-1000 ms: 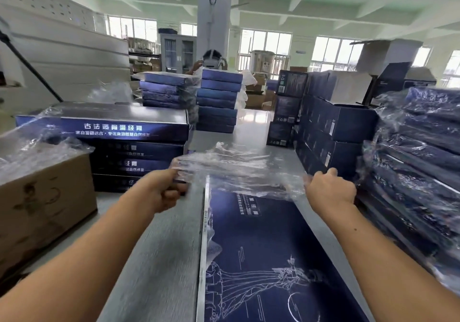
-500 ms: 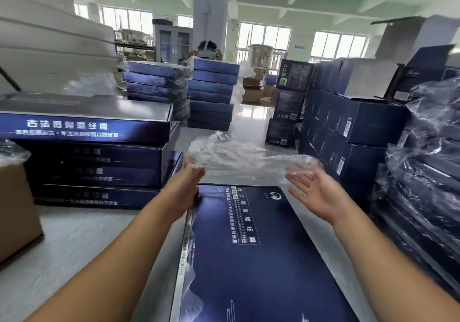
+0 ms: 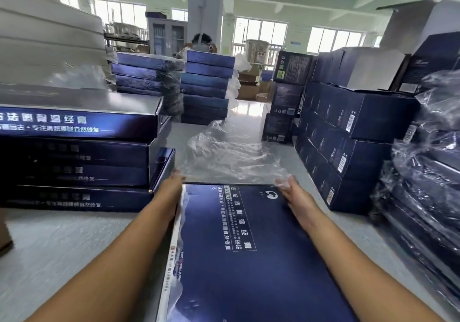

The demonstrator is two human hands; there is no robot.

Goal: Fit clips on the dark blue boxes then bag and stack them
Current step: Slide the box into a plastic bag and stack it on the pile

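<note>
Releasing bag: both hands, fists on film 1 s ago, now flat, open, gripping nothing. Left hand, right hand at far corners of box on table. Bagging seems done; stacking next.

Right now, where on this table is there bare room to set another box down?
Bare table lies left of the flat box, before the left stack. Beyond the loose bag, a strip runs toward the far stacks. Right side is crowded: cartons, bagged boxes.
</note>
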